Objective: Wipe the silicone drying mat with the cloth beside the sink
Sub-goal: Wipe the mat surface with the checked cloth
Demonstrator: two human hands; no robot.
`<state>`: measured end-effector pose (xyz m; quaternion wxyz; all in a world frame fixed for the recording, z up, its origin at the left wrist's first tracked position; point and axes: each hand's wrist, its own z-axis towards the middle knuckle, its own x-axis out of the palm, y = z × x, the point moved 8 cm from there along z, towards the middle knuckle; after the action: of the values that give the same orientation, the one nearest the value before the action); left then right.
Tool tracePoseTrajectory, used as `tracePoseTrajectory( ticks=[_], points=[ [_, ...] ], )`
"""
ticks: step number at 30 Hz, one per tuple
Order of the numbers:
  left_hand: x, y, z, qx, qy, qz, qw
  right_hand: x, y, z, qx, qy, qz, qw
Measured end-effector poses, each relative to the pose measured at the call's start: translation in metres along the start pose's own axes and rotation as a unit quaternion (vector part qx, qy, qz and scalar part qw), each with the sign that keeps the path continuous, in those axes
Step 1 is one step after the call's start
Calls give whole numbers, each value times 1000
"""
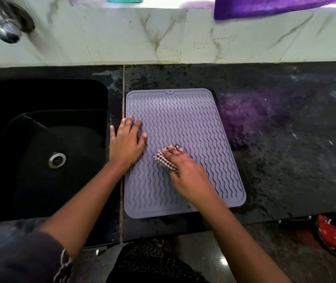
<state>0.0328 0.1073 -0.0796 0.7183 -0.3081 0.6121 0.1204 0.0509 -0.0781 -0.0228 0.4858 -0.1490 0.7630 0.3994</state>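
A grey-lilac silicone drying mat (183,119) with wavy ridges lies flat on the black counter, just right of the sink. My left hand (127,140) presses flat on the mat's left edge, fingers spread, holding nothing. My right hand (185,170) rests on the middle of the mat and holds a bunched black-and-white checked cloth (163,160) against the ridges. Most of the cloth is hidden under my fingers.
A black sink (40,139) with a metal drain (56,160) lies to the left, a tap (7,29) above it. The wet black counter (285,139) stretches right. A purple cloth (265,7) hangs at the back. A dark bowl with red contents (332,235) sits below the counter edge.
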Motion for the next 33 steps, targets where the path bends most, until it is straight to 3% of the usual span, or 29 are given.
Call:
tracePoseTrajectory(
  ticks=[3,7,13,18,21,26,28,33],
  points=[
    [1,4,-21,-13,10,28,999,27,5,12,-34,5,-85,996],
    [2,4,-23,-25,15,31,999,41,9,-50,-72,18,-85,994],
    [-1,3,-25,-28,9,31,999,39,9,-94,-56,111,-39,991],
    [-1,3,-26,-28,8,32,999,-6,-21,-88,49,-23,-19,998],
    [-1,2,-26,-28,5,37,999,20,-22,-94,94,27,-65,993],
    [-1,2,-26,-31,7,39,999,56,35,-98,-7,82,-46,996],
    [-1,2,-26,-31,6,39,999,62,41,-98,-35,83,-67,994],
    [-1,4,-26,-27,1,32,999,32,-19,-102,28,29,-71,997]
  ],
)
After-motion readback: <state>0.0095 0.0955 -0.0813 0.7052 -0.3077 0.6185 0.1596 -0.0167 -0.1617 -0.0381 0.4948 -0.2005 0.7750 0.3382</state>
